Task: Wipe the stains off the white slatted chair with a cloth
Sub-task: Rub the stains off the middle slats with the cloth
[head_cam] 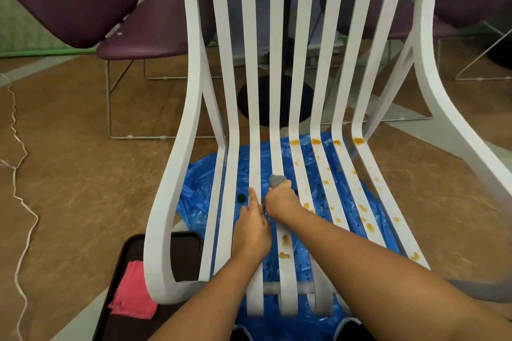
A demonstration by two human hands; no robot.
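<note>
Fingers of the right hand are curled round a grey cloth, holding it down on a middle seat slat of the white slatted chair. The left hand lies just beside it on the next slat to the left, its own fingers straight and flat, gripping nothing. Orange stains dot the slats to the right, heaviest at the far bend where seat meets back. Two more sit nearer on the slat under the cloth. A blue plastic sheet lies on the floor beneath the chair. At near left a pink cloth rests on a dark tray. Purple chairs stand far left.
</note>
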